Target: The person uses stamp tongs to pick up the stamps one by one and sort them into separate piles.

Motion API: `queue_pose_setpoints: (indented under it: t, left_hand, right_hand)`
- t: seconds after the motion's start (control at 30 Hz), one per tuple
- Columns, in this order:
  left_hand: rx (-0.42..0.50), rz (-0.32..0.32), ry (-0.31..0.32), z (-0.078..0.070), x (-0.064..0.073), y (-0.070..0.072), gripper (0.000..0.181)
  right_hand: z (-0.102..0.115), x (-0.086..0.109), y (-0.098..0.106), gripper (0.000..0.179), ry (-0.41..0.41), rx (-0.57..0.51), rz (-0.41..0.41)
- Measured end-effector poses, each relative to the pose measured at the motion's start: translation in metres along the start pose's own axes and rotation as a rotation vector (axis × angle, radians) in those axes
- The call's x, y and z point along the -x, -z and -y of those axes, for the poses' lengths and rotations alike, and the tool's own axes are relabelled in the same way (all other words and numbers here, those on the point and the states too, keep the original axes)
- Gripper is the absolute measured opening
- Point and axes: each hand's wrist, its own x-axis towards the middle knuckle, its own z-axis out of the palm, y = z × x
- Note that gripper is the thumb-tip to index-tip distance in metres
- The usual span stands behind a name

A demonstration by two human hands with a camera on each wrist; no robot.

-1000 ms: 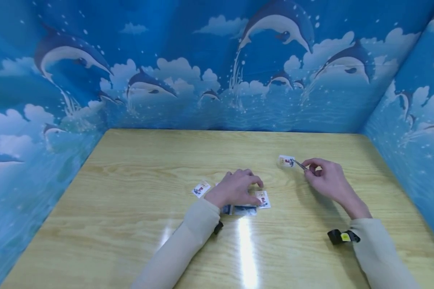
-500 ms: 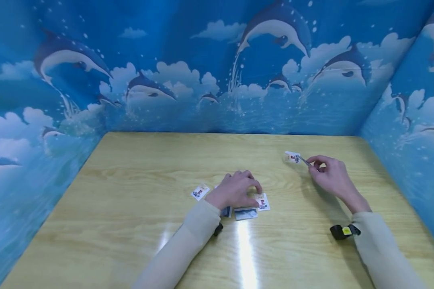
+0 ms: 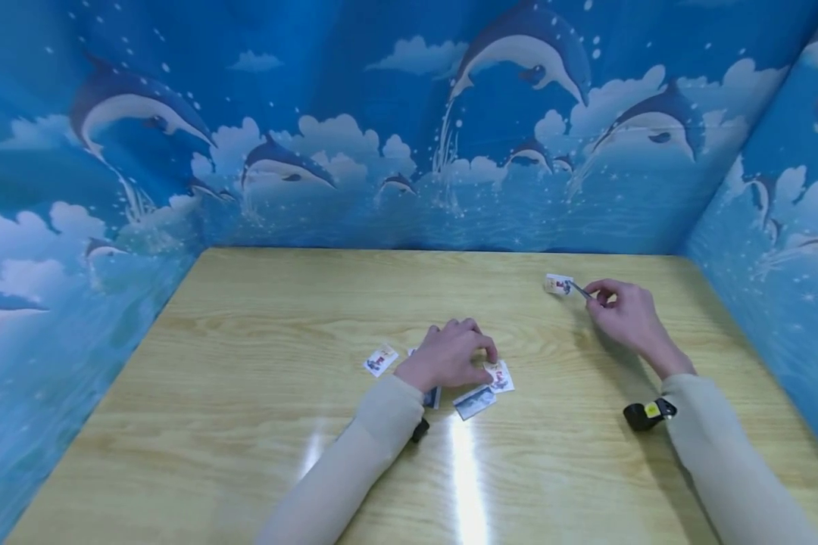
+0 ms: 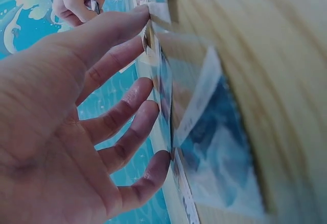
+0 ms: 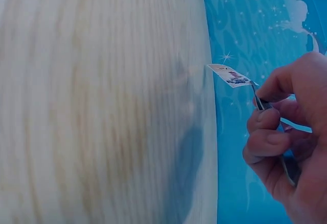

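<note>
My right hand (image 3: pixel 630 318) grips metal tweezers (image 5: pixel 262 104), whose tips hold a small white-bordered printed stamp (image 5: pixel 231 77) by one corner, above the table in the right wrist view. The left hand (image 3: pixel 446 356) arches over several stamps, with its fingers loosely bent and spread. Its thumb and index tips touch or nearly touch a white stamp (image 3: pixel 501 376). A blue stamp (image 3: pixel 475 402) lies just in front, seen large in a clear sleeve in the left wrist view. Other stamps are partly hidden beneath the left hand.
One more white stamp (image 3: pixel 380 360) lies left of the left hand. The wooden table (image 3: pixel 279 303) is bordered by a blue dolphin-print backdrop (image 3: pixel 348 204) behind and at both sides. A black wrist camera (image 3: pixel 644 415) sits at the right cuff.
The right hand has carried the stamp in the tweezers farther back and to the right. The blue stamp before the left hand has slid forward and turned askew. The left hand barely moves.
</note>
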Motion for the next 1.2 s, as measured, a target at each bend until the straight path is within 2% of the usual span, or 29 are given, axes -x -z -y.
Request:
queue_pose_setpoints:
  t: [0.4, 0.93, 1.2]
  left_hand:
    - [0.004, 0.004, 0.011, -0.001, -0.002, 0.002, 0.020]
    - [0.019, -0.008, 0.016, -0.002, -0.004, 0.001, 0.017]
    - [0.024, -0.005, 0.034, -0.003, -0.005, 0.001, 0.018]
  right_hand:
    - [-0.011, -0.010, -0.002, 0.024, -0.020, 0.032, -0.007]
    - [-0.025, -0.019, -0.001, 0.028, -0.035, 0.098, 0.044]
    - [-0.026, -0.014, 0.003, 0.036, -0.124, 0.113, 0.055]
